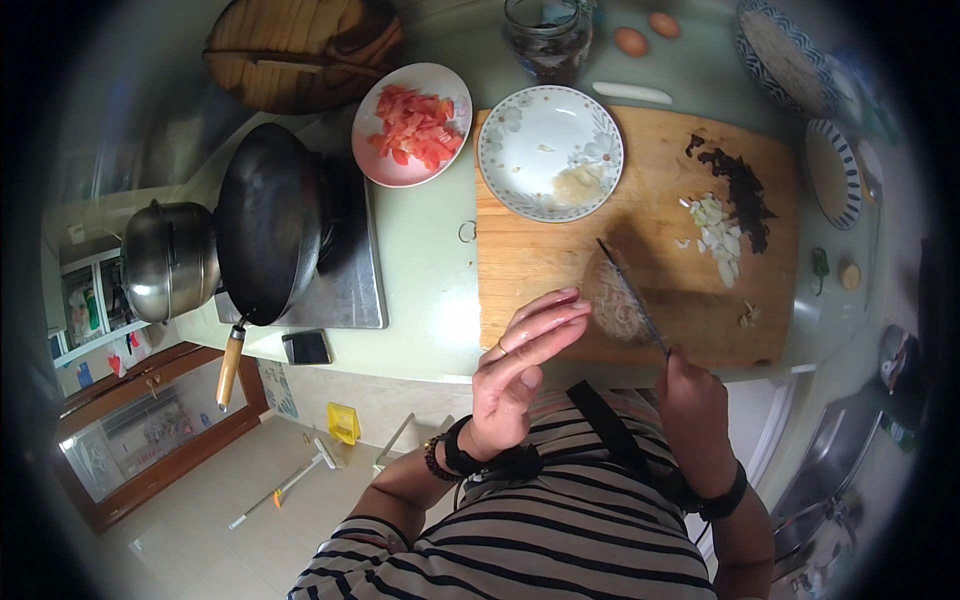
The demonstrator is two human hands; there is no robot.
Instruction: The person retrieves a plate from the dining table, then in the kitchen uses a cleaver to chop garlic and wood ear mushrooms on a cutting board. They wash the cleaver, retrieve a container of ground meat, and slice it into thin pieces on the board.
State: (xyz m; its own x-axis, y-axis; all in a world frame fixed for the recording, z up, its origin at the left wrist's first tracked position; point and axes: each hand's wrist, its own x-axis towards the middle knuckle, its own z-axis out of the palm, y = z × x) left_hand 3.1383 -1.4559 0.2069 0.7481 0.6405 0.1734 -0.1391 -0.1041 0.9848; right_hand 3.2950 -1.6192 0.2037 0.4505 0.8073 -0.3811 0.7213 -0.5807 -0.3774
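My right hand (694,424) grips a kitchen knife (637,300), seen nearly edge-on over the wooden cutting board (532,255). Left of the blade and partly behind it lies a heap of pale, thin strands (611,304), too blurred to name surely. My left hand (517,367) is held out flat beside this heap, wet-looking and holding nothing, its thumb apart from the fingers. On the board's far left corner rests a floral plate (517,150) with a pale minced food (577,186). Chopped white pieces (720,240) and dark shreds like wood ear (742,191) lie at right.
A pink plate of chopped tomato (416,127) stands beyond the board's left corner. Further left are a black wok (266,225) and a steel pot (169,259). A glass jar (547,37), two eggs (631,42) and a green pepper (820,268) surround the board.
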